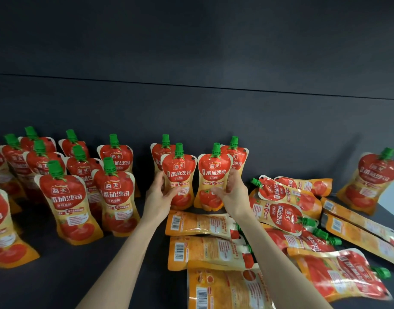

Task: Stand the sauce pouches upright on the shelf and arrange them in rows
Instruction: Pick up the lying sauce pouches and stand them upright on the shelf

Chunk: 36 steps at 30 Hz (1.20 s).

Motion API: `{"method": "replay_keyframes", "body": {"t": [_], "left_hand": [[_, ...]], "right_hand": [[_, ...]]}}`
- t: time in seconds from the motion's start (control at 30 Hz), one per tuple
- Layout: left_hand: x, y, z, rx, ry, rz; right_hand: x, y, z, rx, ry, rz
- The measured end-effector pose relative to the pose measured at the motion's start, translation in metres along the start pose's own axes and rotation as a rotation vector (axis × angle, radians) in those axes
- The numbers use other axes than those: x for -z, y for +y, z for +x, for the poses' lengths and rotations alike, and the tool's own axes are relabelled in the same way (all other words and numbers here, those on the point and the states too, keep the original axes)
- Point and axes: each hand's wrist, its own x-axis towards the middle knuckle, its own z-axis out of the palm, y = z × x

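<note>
The left hand (158, 197) is gripping an upright red-and-orange, green-capped plastic sauce pouch (179, 172). The right hand (234, 195) is gripping the neighbouring pouch (214, 175).

Dark grey back wall (191, 41), thin horizontal seam (191, 86) across it

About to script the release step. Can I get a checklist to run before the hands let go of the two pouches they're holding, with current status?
1. Grip of left hand on left front pouch: ok.
2. Grip of right hand on right front pouch: ok.
3. Both held pouches upright, green caps up: ok.
4. Their bases seated flat on the shelf: cannot tell from this angle.
5. Each lined up in front of the back-row pouches: ok.
6. All flat pouches stood up: not ok, many lie flat on the right.
</note>
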Motion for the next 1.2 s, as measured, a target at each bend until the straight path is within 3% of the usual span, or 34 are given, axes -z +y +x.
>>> {"method": "replay_keyframes", "body": {"t": [0.23, 0.4, 0.53, 0.6, 0.7, 0.83, 0.97, 1.2], "left_hand": [[-0.004, 0.004, -0.004, 0.041, -0.003, 0.052], [-0.007, 0.01, -0.013, 0.066, 0.051, 0.234], [0.001, 0.016, -0.035, 0.046, 0.132, 0.353], [0.001, 0.02, -0.051, -0.049, 0.16, 0.366], [-0.005, 0.024, -0.066, -0.16, -0.076, 0.41], [-0.013, 0.021, -0.073, -0.074, -0.327, 0.674], [-0.012, 0.018, -0.077, -0.1, -0.324, 0.919], [-0.013, 0.018, -0.079, -0.091, -0.276, 0.991]], "right_hand": [[-0.001, -0.001, -0.005, 0.013, 0.006, -0.039], [0.003, -0.002, -0.009, -0.033, 0.003, -0.108], [0.015, -0.001, -0.026, -0.043, 0.071, -0.228], [0.025, -0.001, -0.039, -0.033, 0.069, -0.227], [0.038, -0.001, -0.061, -0.006, -0.019, -0.283], [0.052, 0.004, -0.084, -0.044, -0.191, -0.469], [0.059, 0.003, -0.094, -0.028, -0.328, -0.803], [0.064, 0.004, -0.092, -0.065, -0.392, -0.857]]}}
